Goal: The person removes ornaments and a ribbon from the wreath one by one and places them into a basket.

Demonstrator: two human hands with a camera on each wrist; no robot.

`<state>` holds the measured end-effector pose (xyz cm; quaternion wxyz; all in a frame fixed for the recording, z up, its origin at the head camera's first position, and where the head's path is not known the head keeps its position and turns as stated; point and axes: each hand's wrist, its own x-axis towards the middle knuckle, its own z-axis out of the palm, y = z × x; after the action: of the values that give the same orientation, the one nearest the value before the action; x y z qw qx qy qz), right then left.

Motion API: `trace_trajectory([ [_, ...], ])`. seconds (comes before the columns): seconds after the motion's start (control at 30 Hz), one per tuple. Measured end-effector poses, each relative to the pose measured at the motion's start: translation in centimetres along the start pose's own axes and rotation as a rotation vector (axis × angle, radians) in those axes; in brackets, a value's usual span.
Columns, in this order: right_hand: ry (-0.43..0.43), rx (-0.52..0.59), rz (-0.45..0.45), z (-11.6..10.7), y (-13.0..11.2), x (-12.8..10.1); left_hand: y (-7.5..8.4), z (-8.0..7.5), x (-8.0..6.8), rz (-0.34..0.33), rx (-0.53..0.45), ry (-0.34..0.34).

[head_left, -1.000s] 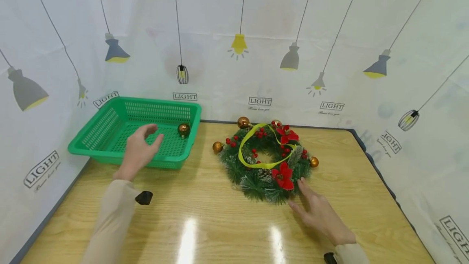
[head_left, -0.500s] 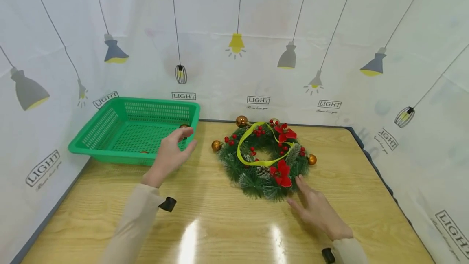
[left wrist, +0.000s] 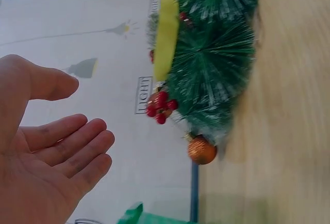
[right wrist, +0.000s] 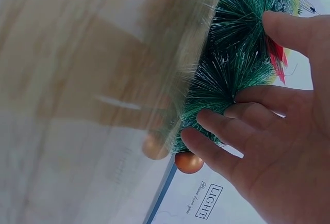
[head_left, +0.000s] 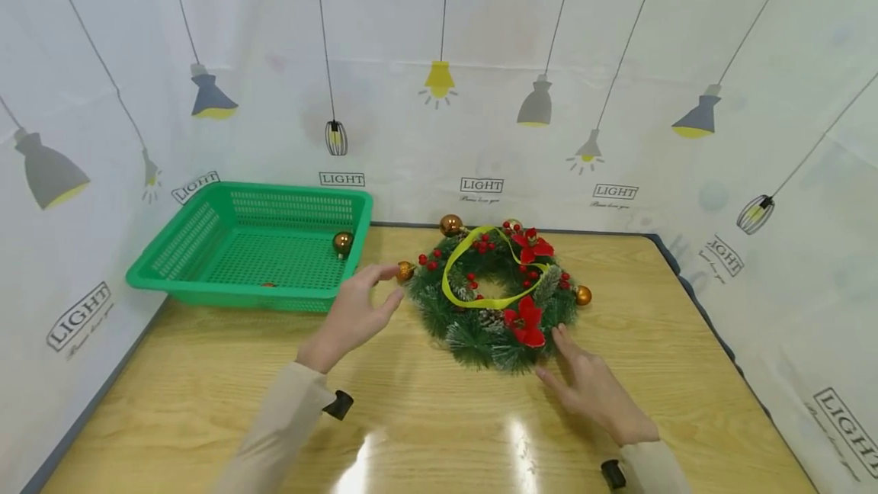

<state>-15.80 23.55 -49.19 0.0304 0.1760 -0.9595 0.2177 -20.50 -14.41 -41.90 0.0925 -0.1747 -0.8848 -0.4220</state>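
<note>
A green Christmas wreath (head_left: 473, 349) lies on the wooden table, trimmed with red flowers (head_left: 527, 322), red berries, pine cones and gold balls. A loop of yellow-green ribbon (head_left: 449, 292) lies across its top. Just left of the wreath hovers my left hand (head_left: 357, 317), thumb and fingers apart, holding nothing. Its fingertips overlap a gold glitter ball (head_left: 405, 271) in the head view, while the left wrist view shows a gap to that ball (left wrist: 201, 149). At the wreath's lower right, my right hand (head_left: 598, 395) has its fingertips at the green needles (right wrist: 227, 74), fingers loosely extended.
A green plastic basket (head_left: 247, 296) stands at the back left with a gold ball (head_left: 343, 243) inside and a bit of another at its near wall. A printed white curtain (head_left: 411, 151) encloses the table's back and sides.
My left hand has moved right, from over the basket to beside the wreath, staying spread. The right hand stays at the wreath's edge. The view has shifted slightly.
</note>
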Motion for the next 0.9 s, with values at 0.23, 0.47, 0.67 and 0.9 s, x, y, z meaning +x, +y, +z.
trace_trajectory([
  [0.23, 0.018, 0.01, -0.016, 0.0, 0.0, -0.1, -0.4, 2.7, -0.4, -0.029, 0.012, -0.092],
  [0.47, 0.037, 0.022, -0.03, -0.1, 0.1, -0.1, -0.9, 5.1, -0.5, -0.002, 0.001, -0.145],
  [0.67, 0.031, 0.037, -0.022, 0.1, 0.2, -0.1, -1.0, 6.2, -0.8, -0.011, -0.029, -0.193],
  [0.9, 0.032, 0.027, -0.02, 0.3, 0.4, 0.1, -1.4, 7.4, -1.4, -0.015, -0.005, -0.24],
])
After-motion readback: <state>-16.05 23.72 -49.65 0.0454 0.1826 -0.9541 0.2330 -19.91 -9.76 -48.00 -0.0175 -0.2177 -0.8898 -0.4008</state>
